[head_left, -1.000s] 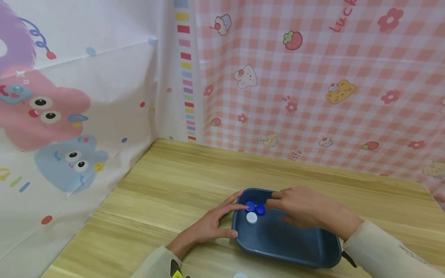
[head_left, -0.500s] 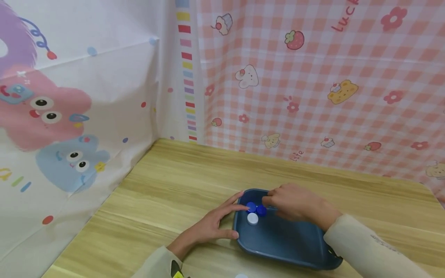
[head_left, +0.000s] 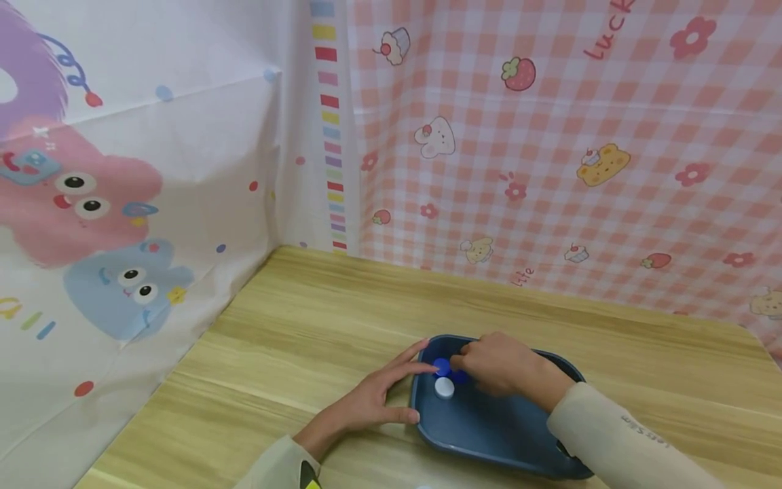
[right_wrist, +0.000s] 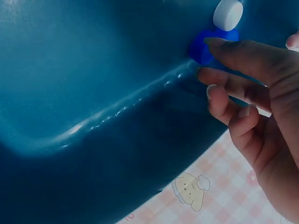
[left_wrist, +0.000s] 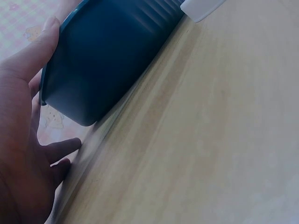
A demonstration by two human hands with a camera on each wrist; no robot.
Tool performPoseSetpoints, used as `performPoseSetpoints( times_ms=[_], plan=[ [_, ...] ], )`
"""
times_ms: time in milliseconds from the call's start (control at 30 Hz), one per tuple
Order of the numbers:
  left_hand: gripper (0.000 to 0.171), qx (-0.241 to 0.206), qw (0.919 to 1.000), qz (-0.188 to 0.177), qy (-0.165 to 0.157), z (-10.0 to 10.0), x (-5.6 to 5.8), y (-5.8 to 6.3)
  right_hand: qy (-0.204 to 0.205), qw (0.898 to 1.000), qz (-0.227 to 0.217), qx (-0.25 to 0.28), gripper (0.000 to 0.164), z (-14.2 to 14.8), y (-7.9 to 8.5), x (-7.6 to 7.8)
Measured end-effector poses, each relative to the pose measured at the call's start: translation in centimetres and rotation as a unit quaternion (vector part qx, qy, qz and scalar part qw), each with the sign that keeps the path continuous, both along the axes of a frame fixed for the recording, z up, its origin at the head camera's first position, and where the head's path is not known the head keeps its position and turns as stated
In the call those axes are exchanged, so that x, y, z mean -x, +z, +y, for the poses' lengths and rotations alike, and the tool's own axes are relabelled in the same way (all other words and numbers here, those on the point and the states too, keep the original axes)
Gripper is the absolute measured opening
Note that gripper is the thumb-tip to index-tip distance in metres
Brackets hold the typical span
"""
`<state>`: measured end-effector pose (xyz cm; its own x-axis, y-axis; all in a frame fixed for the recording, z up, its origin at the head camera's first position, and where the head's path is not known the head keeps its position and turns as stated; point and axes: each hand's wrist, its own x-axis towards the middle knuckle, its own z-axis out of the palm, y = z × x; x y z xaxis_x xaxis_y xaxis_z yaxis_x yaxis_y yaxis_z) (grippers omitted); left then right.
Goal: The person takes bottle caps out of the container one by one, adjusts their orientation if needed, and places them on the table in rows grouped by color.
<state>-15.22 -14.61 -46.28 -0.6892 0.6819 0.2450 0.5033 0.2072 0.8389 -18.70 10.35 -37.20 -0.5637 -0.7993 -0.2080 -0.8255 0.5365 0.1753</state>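
Observation:
A dark blue tray (head_left: 482, 428) stands on the table and holds two blue bottle caps and a white bottle cap (head_left: 444, 388) at its left end. My left hand (head_left: 366, 401) steadies that end, fingers spread and mostly straight, thumb at the near corner. Its index fingertip reaches over the rim and overlaps the left blue cap (head_left: 442, 367) in the head view. Inside the tray, my right hand (head_left: 504, 363) has thumb and index finger at the other blue cap (right_wrist: 201, 49). The thumb overlaps this cap, with the index fingertip right by its edge; I cannot tell whether they pinch it.
A wood-grain table (head_left: 293, 319) carries the tray. Behind it hangs a pink checked cloth (head_left: 550, 136), and a white printed cloth (head_left: 214, 136) hangs on the left. Part of a white object (left_wrist: 201, 7) shows beside the tray in the left wrist view.
My right hand has moved left and down to the right-hand blue cap, now covering part of it. The left hand stays at the tray's left end.

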Motion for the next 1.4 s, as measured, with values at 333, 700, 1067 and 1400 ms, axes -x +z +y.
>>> performPoseSetpoints(
  times_ms=[333, 700, 1067, 1400],
  plan=[
    [0.067, -0.002, 1.0000, -0.002, -0.003, 0.0, 0.0, 0.0, -0.010, 1.000, -0.009, -0.004, 0.034, -0.2, -0.2, 0.2],
    [0.062, -0.002, 1.0000, -0.002, -0.005, 0.0, 0.0, -0.1, -0.013, 1.000, -0.025, 0.013, 0.034, 0.3, -1.0, 0.6],
    [0.063, 0.003, 1.0000, 0.001, -0.004, -0.1, 0.0, -0.1, -0.017, 0.998, -0.044, 0.034, 0.031, 0.4, -1.7, 0.8],
    [0.062, 0.004, 1.0000, 0.003, -0.005, 0.0, 0.1, -0.3, -0.023, 0.997, -0.060, 0.044, 0.028, 0.3, -1.8, 0.9]
  ],
)
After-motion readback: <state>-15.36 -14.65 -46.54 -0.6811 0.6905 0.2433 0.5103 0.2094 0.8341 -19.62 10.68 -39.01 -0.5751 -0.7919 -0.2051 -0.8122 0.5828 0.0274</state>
